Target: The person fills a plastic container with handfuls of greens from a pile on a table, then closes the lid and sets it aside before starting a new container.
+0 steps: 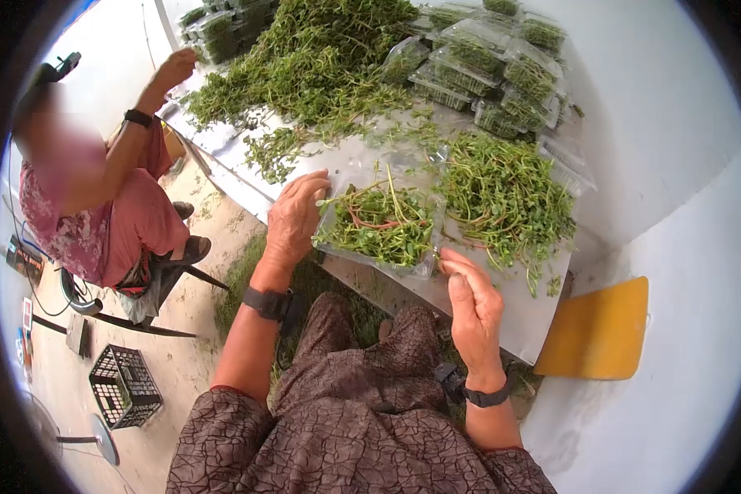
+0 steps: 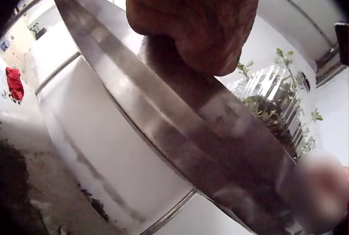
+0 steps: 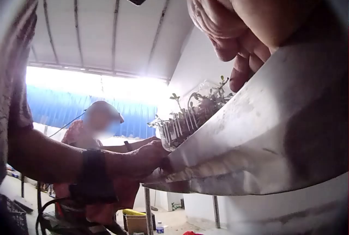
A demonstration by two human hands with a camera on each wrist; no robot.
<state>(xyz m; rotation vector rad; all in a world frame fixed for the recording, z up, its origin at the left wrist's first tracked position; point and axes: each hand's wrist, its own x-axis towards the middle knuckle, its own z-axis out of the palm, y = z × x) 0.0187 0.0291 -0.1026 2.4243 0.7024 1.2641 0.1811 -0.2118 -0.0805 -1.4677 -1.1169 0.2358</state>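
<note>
A clear plastic clamshell box (image 1: 424,267) lies near the front edge of the metal table, heaped with leafy green sprigs (image 1: 379,218), some with reddish stems. Its transparent lid lies folded back on the far side. My left hand (image 1: 292,218) is at the box's left side, its fingertips right by the rim and lid corner. At the front right corner of the box is my right hand (image 1: 476,309), fingers loosely bent and the thumb raised. In the right wrist view, the box (image 3: 177,131) stands beyond the right hand's fingers.
Loose greens (image 1: 506,198) lie right of the box; a larger heap (image 1: 329,66) is behind it. Filled clamshells (image 1: 477,66) are stacked at the back right. A yellow board (image 1: 597,329) stands by the wall. Another person (image 1: 99,189) sits at left, near a black crate (image 1: 125,387).
</note>
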